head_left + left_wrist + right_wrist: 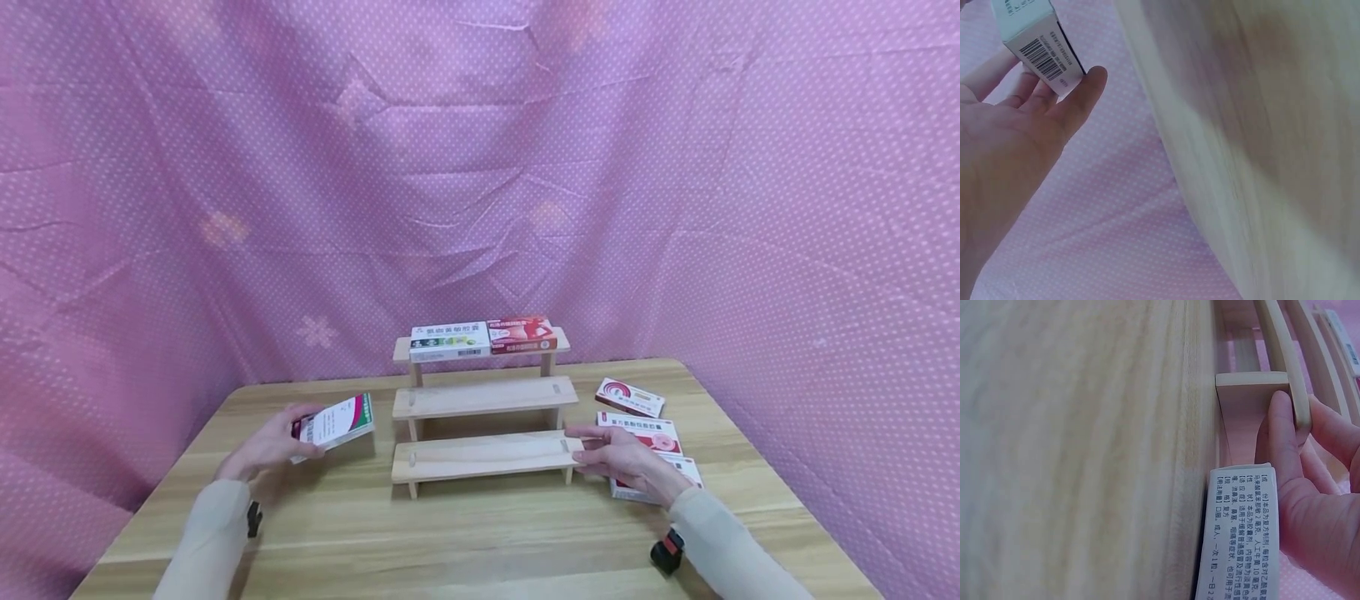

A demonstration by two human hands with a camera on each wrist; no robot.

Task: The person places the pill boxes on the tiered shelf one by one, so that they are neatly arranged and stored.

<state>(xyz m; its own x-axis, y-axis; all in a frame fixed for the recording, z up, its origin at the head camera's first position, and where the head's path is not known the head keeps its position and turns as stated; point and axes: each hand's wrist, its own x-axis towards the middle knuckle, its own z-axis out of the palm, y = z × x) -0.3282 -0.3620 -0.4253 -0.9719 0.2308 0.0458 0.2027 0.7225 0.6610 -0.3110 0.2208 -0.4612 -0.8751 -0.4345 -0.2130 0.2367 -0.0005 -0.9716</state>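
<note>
My left hand grips a white medicine box with a green and magenta end, tilted above the left side of the table. In the left wrist view the fingers hold that box by its sides, its barcode end showing. The three-step wooden display stand is in the middle. My right hand pinches the right end of its lowest step; in the right wrist view the thumb lies on one face of the step board and fingers on the other. A white printed medicine box lies close beside that hand.
On the top step lie a white-and-green medicine box and a red one. Right of the stand are a small white-and-red box and larger red-and-white boxes, partly behind my right hand. A pink dotted cloth hangs behind the table.
</note>
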